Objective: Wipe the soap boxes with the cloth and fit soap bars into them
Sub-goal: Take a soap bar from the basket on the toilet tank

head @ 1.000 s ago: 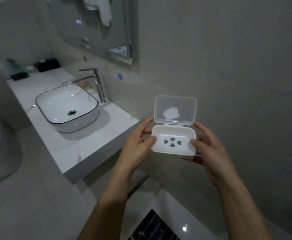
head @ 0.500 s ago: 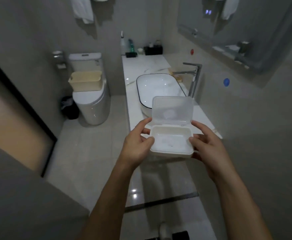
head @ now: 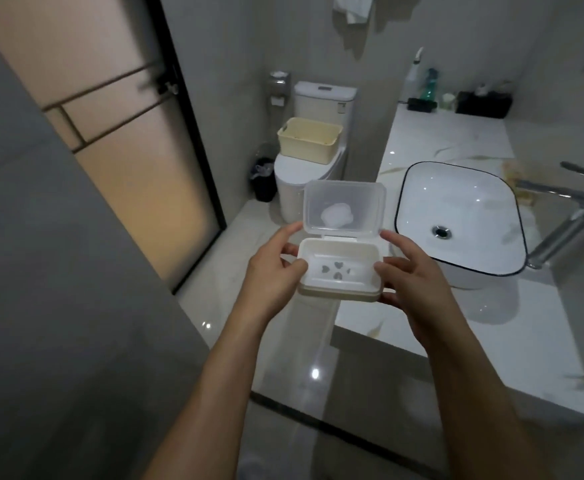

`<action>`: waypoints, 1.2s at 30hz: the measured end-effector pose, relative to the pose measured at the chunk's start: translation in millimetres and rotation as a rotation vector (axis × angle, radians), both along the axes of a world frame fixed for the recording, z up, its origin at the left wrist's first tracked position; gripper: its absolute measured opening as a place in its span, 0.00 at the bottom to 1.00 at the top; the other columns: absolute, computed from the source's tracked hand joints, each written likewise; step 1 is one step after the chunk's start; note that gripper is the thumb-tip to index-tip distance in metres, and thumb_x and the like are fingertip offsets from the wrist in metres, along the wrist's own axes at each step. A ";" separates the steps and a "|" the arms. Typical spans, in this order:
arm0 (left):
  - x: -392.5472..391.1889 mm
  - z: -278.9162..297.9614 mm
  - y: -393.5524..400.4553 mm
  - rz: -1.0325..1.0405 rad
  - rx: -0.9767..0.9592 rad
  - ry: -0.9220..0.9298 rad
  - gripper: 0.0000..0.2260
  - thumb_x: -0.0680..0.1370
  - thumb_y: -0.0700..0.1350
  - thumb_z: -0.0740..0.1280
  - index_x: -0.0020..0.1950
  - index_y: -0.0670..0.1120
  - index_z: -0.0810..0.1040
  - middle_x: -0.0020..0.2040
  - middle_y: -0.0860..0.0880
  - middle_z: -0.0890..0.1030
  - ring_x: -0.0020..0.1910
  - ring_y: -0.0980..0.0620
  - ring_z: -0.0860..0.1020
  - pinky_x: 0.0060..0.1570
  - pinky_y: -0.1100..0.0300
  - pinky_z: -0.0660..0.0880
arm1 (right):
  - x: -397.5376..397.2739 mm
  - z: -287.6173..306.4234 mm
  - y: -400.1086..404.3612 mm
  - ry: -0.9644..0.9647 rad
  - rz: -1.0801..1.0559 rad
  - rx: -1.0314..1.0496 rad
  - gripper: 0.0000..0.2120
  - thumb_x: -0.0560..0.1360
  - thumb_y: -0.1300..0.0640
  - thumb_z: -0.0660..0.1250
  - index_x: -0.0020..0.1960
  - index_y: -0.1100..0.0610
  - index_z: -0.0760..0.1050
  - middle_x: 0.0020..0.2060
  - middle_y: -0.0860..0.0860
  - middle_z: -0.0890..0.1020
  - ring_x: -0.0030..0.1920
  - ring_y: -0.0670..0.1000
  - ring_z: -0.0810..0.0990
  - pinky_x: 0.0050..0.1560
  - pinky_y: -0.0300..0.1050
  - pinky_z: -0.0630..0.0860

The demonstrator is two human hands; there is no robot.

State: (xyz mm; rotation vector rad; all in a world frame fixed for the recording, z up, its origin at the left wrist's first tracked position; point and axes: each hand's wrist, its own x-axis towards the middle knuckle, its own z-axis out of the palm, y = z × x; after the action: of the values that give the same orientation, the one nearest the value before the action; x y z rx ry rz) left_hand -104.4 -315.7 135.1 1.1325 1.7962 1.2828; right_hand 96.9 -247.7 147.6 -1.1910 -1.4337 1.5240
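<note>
One soap box [head: 341, 268], white plastic with rounded corners, is up in the air between both hands, over the floor just off the counter's [head: 457, 327] near left corner. Its clear hinged lid [head: 344, 207] stands open and upright; heart-shaped drain holes mark the tray, no bar inside. The left hand [head: 271, 271] pinches the left end, thumb on the rim; the right hand [head: 412, 282] clamps the right end the same way. Right of them, a glossy square basin [head: 460, 216] with a dark rim sits on the marble-patterned counter beside a chrome tap [head: 571, 216]. Beyond, a cream basket [head: 308, 140] rests on the toilet lid [head: 294, 169].
</note>
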 end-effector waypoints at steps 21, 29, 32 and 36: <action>-150.9 -29.7 219.5 -0.037 -0.017 0.029 0.27 0.71 0.42 0.64 0.69 0.61 0.72 0.50 0.51 0.81 0.44 0.51 0.80 0.41 0.57 0.77 | -146.8 -31.4 210.9 -0.036 -0.025 -0.038 0.26 0.79 0.65 0.66 0.73 0.46 0.70 0.50 0.51 0.84 0.46 0.49 0.86 0.38 0.41 0.82; -249.3 -26.0 347.5 -0.103 -0.018 0.023 0.26 0.72 0.38 0.64 0.67 0.60 0.74 0.51 0.50 0.82 0.46 0.51 0.81 0.43 0.60 0.78 | -244.5 -26.1 315.1 -0.052 -0.149 -0.056 0.25 0.79 0.64 0.66 0.72 0.45 0.70 0.50 0.52 0.83 0.49 0.51 0.85 0.41 0.44 0.83; -274.6 -27.7 380.8 -0.102 -0.031 0.013 0.26 0.73 0.38 0.64 0.68 0.59 0.74 0.52 0.49 0.81 0.47 0.51 0.80 0.42 0.62 0.75 | -269.3 -26.3 343.2 -0.077 -0.175 -0.054 0.24 0.80 0.64 0.66 0.71 0.44 0.71 0.51 0.50 0.83 0.50 0.49 0.84 0.39 0.40 0.83; -300.8 -36.6 414.1 -0.104 -0.040 0.004 0.27 0.73 0.38 0.65 0.69 0.60 0.73 0.53 0.49 0.80 0.49 0.51 0.80 0.43 0.60 0.77 | -294.5 -30.5 378.0 -0.107 -0.175 -0.043 0.24 0.80 0.64 0.66 0.70 0.43 0.71 0.52 0.53 0.82 0.51 0.50 0.84 0.40 0.40 0.82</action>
State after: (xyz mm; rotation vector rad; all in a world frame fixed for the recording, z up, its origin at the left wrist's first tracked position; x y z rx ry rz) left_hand -405.2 98.4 98.5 1.1916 1.7345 1.1798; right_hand -197.6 130.3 117.1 -1.4043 -1.3319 1.3955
